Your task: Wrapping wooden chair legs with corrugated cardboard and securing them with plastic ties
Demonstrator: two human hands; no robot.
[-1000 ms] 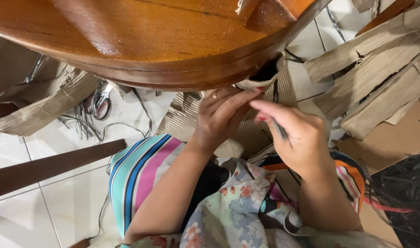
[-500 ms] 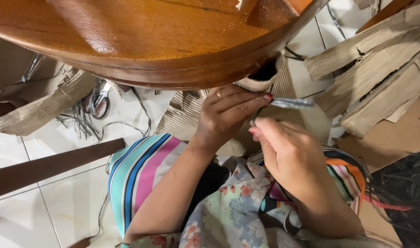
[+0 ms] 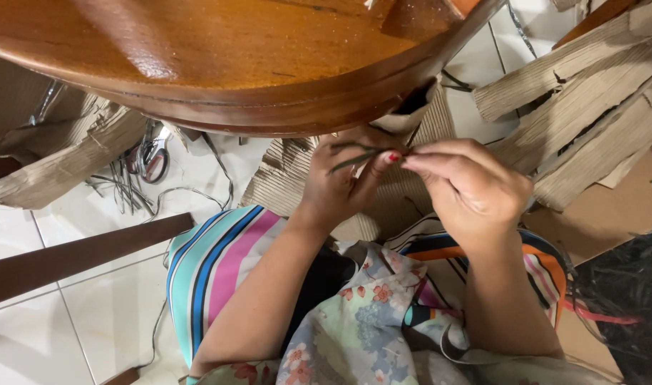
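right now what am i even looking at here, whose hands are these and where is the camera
There is no machine here. The picture comes from a camera worn on a person's head, looking down at their own two bare hands and lap. The left hand and right hand meet just under the rim of a round wooden table. Between their fingertips they pinch a few thin dark strands; what these are made of is hard to tell. The lap is covered by striped cloth and flowered fabric. On the white tiled floor lie pieces of corrugated cardboard, scissors and loose wires.
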